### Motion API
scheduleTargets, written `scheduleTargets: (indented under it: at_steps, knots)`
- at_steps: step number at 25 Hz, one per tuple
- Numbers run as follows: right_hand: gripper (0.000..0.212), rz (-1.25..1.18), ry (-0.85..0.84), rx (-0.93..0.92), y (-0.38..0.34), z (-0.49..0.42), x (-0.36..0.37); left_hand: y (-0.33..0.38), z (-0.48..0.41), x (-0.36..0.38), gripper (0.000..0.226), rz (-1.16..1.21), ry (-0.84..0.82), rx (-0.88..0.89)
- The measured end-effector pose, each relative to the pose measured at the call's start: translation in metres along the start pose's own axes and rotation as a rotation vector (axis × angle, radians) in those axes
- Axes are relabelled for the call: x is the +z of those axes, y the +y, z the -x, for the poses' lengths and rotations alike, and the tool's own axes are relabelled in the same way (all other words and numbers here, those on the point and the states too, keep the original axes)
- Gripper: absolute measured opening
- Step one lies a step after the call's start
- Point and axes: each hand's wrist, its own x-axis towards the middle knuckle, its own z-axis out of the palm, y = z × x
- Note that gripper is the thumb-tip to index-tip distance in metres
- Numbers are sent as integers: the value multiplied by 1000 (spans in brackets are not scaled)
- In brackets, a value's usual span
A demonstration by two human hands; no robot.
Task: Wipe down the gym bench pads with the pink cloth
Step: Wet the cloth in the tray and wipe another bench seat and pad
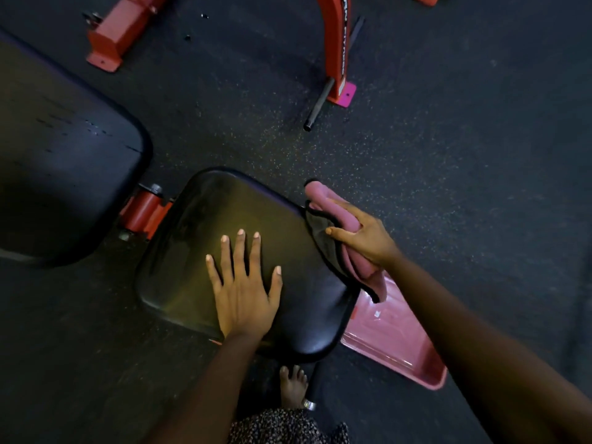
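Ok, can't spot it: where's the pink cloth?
Head view, right of centre: the right hand grips the pink cloth at the seat pad's right edge, above the pink tray.

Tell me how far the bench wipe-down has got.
Done: nothing certain; the seat pad shows faint streaks, but I cannot tell if that is wiping. In hand: the right hand grips the pink cloth at the seat pad's right edge while the left hand lies flat on the pad. Left: the larger back pad, which neither hand touches.

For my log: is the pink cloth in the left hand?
No, the right hand grips the pink cloth; the left hand lies flat on the black seat pad.
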Motion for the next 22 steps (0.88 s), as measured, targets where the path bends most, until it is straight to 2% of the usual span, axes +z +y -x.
scheduleTargets:
  at_steps: [3, 6, 12, 17, 22]
  knots:
    - [53, -262, 296, 143, 19, 45, 24, -1, 0, 1, 66, 5, 1, 8]
    - [56, -472, 488, 244, 22, 80, 59, 0, 0, 1, 66, 43, 15, 13]
    - [76, -612, 752, 376, 12, 125, 123, -4, 3, 0, 66, 85, -27, 49]
    - [67, -730, 993, 441, -10, 142, 162, -3, 2, -1, 67, 121, -21, 70]
    - [81, -728, 1265, 579, -33, 145, 213, -7, 2, -1, 68, 213, -23, 99]
